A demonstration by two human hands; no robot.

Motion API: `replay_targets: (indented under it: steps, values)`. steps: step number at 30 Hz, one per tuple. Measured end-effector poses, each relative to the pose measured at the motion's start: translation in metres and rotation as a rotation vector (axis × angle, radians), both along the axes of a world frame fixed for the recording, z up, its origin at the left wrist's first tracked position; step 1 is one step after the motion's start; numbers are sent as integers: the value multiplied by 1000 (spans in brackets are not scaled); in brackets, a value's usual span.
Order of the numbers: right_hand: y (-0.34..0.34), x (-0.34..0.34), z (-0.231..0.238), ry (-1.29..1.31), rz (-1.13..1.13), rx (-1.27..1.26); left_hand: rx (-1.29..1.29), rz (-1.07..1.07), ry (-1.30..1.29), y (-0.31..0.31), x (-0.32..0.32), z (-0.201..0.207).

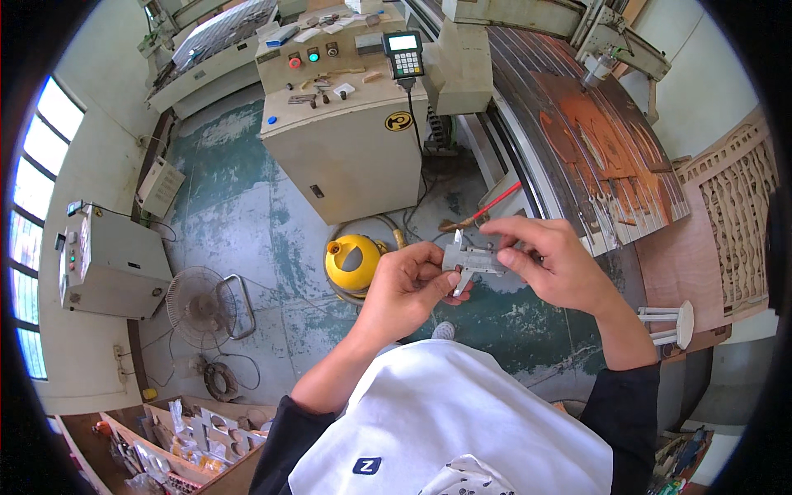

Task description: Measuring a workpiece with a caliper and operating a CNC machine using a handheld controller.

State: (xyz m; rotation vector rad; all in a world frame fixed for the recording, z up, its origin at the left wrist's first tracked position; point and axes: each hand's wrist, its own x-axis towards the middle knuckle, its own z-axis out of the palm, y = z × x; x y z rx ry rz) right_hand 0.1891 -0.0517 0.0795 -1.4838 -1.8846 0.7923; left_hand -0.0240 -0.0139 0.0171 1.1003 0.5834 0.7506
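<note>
A small silver caliper (472,262) is held up in front of my body, above the floor. My left hand (417,280) is closed round its left side, the thumb pressed on the metal face near the jaws. On the other side my right hand (549,260) has its thumb and curled fingers at the caliper's right end, the index finger stretched over the top. Part of the caliper is hidden by my fingers. No other object shows between the jaws.
Ahead stands a beige control cabinet (346,165) with buttons and a handheld keypad (404,56). A yellow round machine (353,262) and a red-handled brush (487,206) are on the floor. A fan (198,301) stands left, a cutting-machine bed (594,140) right, and a wooden tool box (177,445) at lower left.
</note>
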Motion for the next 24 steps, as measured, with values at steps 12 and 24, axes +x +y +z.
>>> replay_targets:
  steps: [12, 24]
  values:
    - [28, 3, -33, 166, 90, -223, 71, 40, 184, 5, 2, -25]
    - [42, 4, -40, 79, 108, -217, -22, 49, 127, 7, 4, -25]
